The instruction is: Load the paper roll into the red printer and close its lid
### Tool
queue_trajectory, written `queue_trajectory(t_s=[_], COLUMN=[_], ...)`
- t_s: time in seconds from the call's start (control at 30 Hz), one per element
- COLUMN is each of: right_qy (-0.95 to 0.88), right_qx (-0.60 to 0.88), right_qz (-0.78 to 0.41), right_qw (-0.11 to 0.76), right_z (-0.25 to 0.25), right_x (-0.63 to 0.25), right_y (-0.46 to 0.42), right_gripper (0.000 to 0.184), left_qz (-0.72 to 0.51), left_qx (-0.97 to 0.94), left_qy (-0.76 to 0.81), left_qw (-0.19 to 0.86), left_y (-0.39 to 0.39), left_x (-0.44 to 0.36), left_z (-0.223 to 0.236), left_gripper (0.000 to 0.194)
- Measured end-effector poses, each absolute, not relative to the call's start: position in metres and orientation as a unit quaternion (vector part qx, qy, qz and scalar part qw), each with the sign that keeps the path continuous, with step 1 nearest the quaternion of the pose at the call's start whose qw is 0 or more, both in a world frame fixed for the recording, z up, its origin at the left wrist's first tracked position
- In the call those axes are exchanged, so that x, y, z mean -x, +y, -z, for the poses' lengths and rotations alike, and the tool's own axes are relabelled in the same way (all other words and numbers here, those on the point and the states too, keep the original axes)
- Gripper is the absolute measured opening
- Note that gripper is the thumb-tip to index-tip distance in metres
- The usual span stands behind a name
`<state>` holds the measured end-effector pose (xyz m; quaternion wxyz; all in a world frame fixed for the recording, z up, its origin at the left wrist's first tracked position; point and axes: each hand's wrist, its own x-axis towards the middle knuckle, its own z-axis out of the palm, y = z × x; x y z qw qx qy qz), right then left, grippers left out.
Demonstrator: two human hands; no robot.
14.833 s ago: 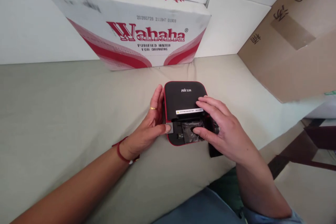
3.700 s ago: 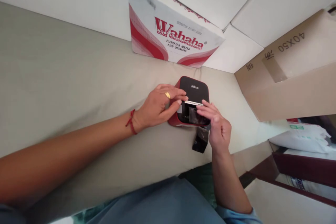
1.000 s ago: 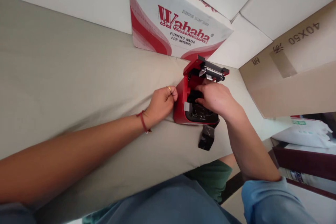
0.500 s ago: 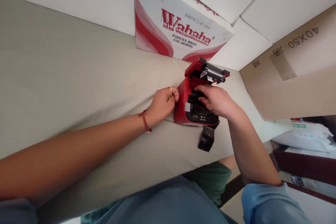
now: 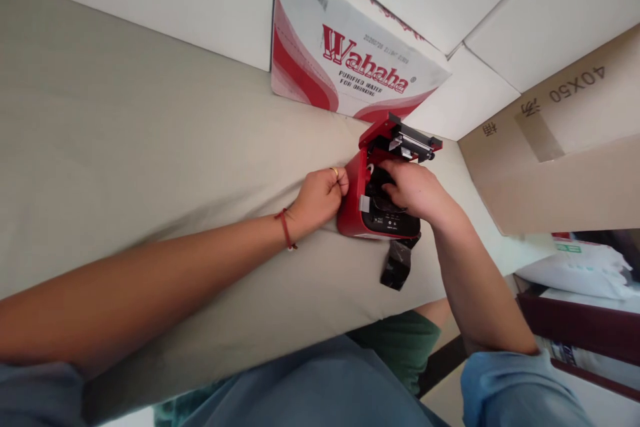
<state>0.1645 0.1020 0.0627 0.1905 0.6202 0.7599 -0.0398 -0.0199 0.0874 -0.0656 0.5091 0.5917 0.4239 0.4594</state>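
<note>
A small red label printer [image 5: 351,203] stands on the cloth-covered surface with its lid [image 5: 377,131] raised. Inside its black bay my right hand [image 5: 417,190] has its thumb and fingers around a black roll [image 5: 377,180], whose pale ring-shaped end shows at the left; the fingertips are partly hidden. A strip of black film [image 5: 397,265] hangs out of the printer's front and lies bent on the cloth. Curled into a fist, my left hand [image 5: 323,195] rests against the printer's left side, with nothing visible in it.
A white and red water carton [image 5: 360,60] stands against the wall behind the printer. To the right is a large brown cardboard box [image 5: 555,180]. White plastic bags [image 5: 580,270] and a dark red shelf edge [image 5: 575,320] lie at lower right.
The black roll has shifted in the bay, and its pale ring-shaped end now shows. My right hand stays inside the printer. The view has shifted slightly; my left hand still touches the side.
</note>
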Motion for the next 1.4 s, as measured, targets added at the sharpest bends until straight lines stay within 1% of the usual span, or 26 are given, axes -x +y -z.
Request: queue_trajectory(t_s=[0.07, 0.17, 0.23, 0.33, 0.4, 0.47, 0.57, 0.6, 0.67, 0.77, 0.83, 0.9, 0.93, 1.03, 1.13, 1.2, 1.23, 1.33, 1.4], right_qy=[0.762, 0.782, 0.774, 0.682, 0.606, 0.550, 0.519, 0.531, 0.578, 0.629, 0.637, 0.668, 0.692, 0.744, 0.736, 0.730, 0.730, 0.725, 0.720], right_qx=[-0.630, -0.613, -0.607, -0.650, -0.680, -0.704, -0.726, -0.729, -0.730, -0.720, -0.714, -0.689, -0.667, -0.626, -0.647, -0.640, -0.625, -0.583, -0.598], right_qz=[0.062, 0.113, 0.176, 0.296, 0.332, 0.357, 0.385, 0.372, 0.307, 0.201, 0.163, 0.144, 0.149, 0.179, 0.182, 0.229, 0.269, 0.363, 0.338], right_qw=[0.135, 0.026, -0.050, -0.159, -0.244, -0.274, -0.236, -0.218, -0.197, -0.212, -0.238, -0.244, -0.232, -0.149, -0.084, -0.068, -0.066, -0.044, -0.099], right_z=[-0.064, -0.077, -0.092, -0.111, -0.113, -0.102, -0.065, -0.050, -0.023, 0.003, 0.011, 0.014, 0.015, 0.017, 0.005, -0.020, -0.036, -0.090, -0.115], right_x=[-0.168, -0.178, -0.194, -0.241, -0.281, -0.320, -0.359, -0.365, -0.369, -0.361, -0.349, -0.332, -0.323, -0.294, -0.281, -0.287, -0.294, -0.314, -0.316], right_y=[0.097, 0.077, 0.056, 0.020, -0.001, -0.015, -0.024, -0.024, -0.022, -0.017, -0.017, -0.018, -0.019, -0.016, -0.015, -0.021, -0.025, -0.036, -0.032], right_gripper=[0.060, 0.052, 0.048, 0.047, 0.044, 0.042, 0.044, 0.046, 0.046, 0.040, 0.035, 0.031, 0.031, 0.033, 0.037, 0.034, 0.033, 0.036, 0.053], left_qz=[-0.460, -0.461, -0.462, -0.465, -0.465, -0.463, -0.460, -0.459, -0.455, -0.458, -0.475, -0.492, -0.494, -0.480, -0.461, -0.455, -0.454, -0.452, -0.447], left_qx=[-0.591, -0.589, -0.586, -0.582, -0.581, -0.581, -0.582, -0.581, -0.576, -0.567, -0.555, -0.543, -0.543, -0.572, -0.600, -0.604, -0.603, -0.600, -0.602], left_qy=[0.423, 0.423, 0.423, 0.424, 0.426, 0.426, 0.427, 0.428, 0.436, 0.449, 0.455, 0.462, 0.465, 0.470, 0.467, 0.463, 0.462, 0.462, 0.461], left_qw=[0.510, 0.512, 0.514, 0.515, 0.515, 0.516, 0.517, 0.518, 0.520, 0.517, 0.509, 0.500, 0.495, 0.471, 0.458, 0.462, 0.465, 0.472, 0.475], left_y=[0.087, 0.087, 0.087, 0.087, 0.087, 0.088, 0.088, 0.088, 0.089, 0.090, 0.091, 0.092, 0.092, 0.091, 0.088, 0.087, 0.087, 0.088, 0.090], left_x=[0.020, 0.020, 0.021, 0.021, 0.022, 0.022, 0.022, 0.022, 0.023, 0.022, 0.021, 0.020, 0.020, 0.022, 0.023, 0.023, 0.022, 0.021, 0.020], left_z=[0.065, 0.065, 0.064, 0.065, 0.066, 0.067, 0.068, 0.069, 0.071, 0.074, 0.076, 0.077, 0.077, 0.075, 0.070, 0.067, 0.066, 0.066, 0.067], left_gripper=[0.025, 0.024, 0.023, 0.021, 0.019, 0.017, 0.015, 0.015, 0.014, 0.014, 0.012, 0.007, 0.008, 0.027, 0.043, 0.048, 0.048, 0.041, 0.038])
